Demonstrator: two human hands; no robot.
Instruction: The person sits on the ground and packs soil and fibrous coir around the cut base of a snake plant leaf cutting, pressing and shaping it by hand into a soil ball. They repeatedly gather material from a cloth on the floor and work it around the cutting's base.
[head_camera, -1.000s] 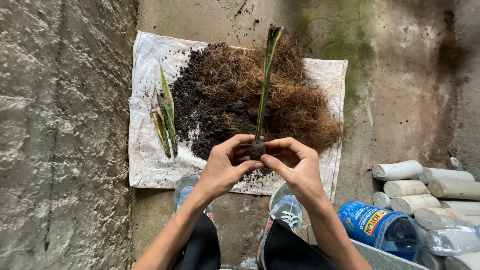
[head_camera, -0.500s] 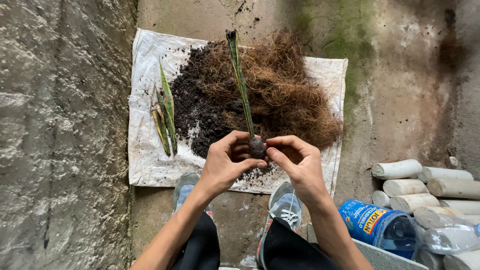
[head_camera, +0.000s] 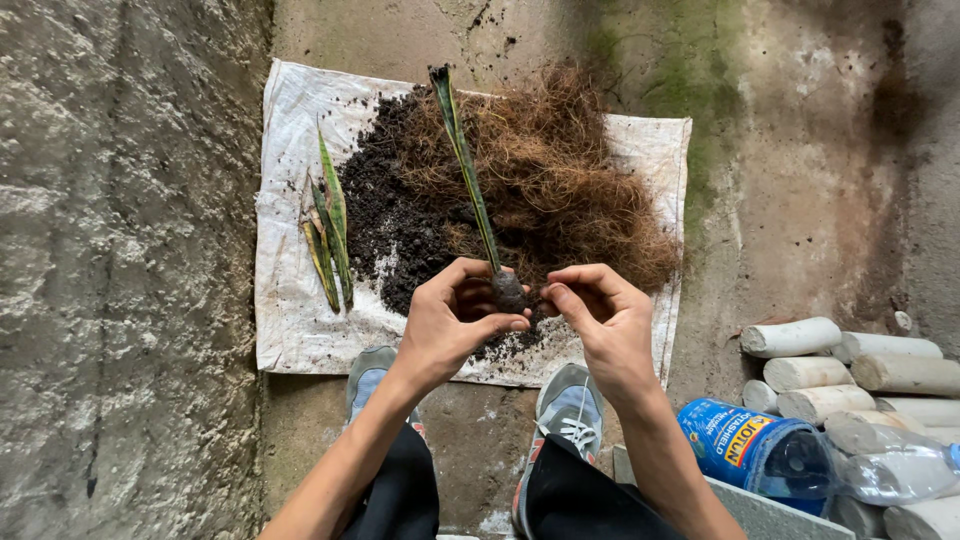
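My left hand (head_camera: 450, 325) grips the soil-caked base (head_camera: 508, 290) of a long, narrow green leaf cutting (head_camera: 462, 160), whose tip leans up and to the left. My right hand (head_camera: 605, 320) is beside it, thumb and forefinger pinched at the right side of the soil ball. Both hands hover over the front edge of a white woven sack (head_camera: 290, 320) spread on the concrete floor. On the sack lie a dark soil pile (head_camera: 385, 215) and a heap of brown fibrous husk (head_camera: 560, 180).
A few more green-yellow leaf cuttings (head_camera: 328, 235) lie on the sack's left side. A rough concrete wall (head_camera: 120, 270) rises at left. My two grey shoes (head_camera: 570, 415) rest below the sack. White cylinders (head_camera: 830, 360), a blue can (head_camera: 745, 450) and a clear bottle (head_camera: 890, 465) sit at right.
The leaf's tip has swung from right of upright over to the left while my fingers work at its soil ball. My hands stayed in place.
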